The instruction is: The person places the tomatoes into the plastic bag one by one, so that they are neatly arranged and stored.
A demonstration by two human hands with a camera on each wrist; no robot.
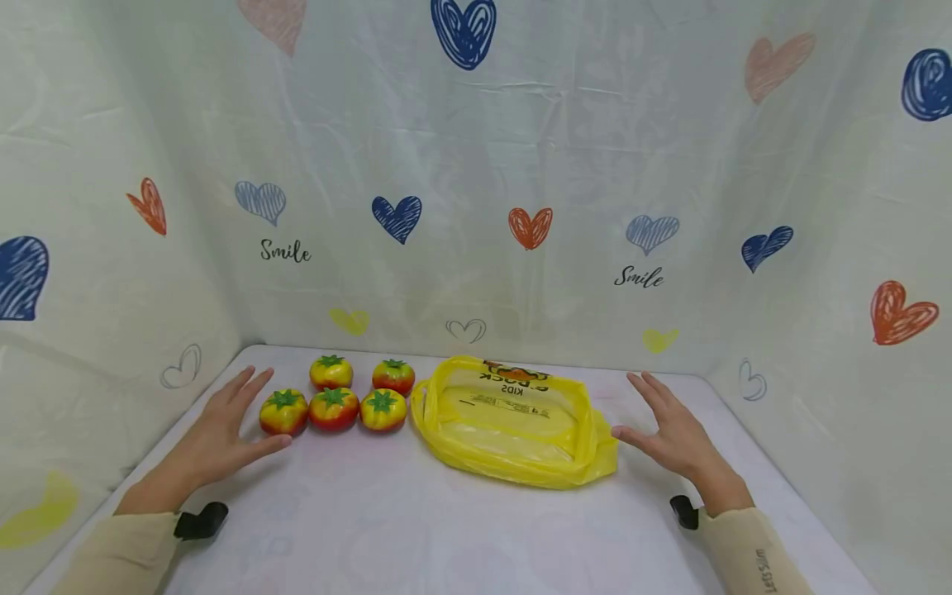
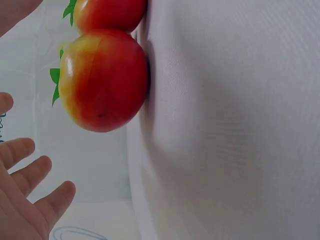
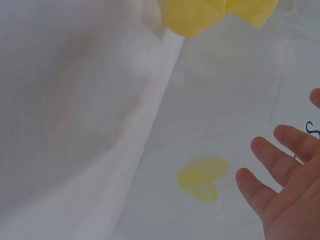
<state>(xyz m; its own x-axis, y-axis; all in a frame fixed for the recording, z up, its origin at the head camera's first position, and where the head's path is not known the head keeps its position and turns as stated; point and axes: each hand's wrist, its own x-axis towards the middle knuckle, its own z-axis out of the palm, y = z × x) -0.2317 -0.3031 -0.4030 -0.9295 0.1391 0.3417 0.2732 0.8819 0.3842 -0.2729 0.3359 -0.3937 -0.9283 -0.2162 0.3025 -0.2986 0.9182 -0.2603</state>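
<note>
On the table (image 1: 446, 529), five tomatoes (image 1: 335, 411) lie right of the left hand (image 1: 218, 438); the bag (image 1: 513, 421) lies left of the right hand (image 1: 675, 434).

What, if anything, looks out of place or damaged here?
Nothing looks damaged. Only the lettering on the yellow plastic bag looks odd, wrong way round; the five red-and-yellow round fruits beside it sit upright.

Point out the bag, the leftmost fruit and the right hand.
Bag (image 1: 509, 417), head view: middle of its yellow plastic.
Leftmost fruit (image 1: 283, 416), head view: middle of its red-yellow side.
Right hand (image 1: 678, 434), head view: middle of the hand.
</note>
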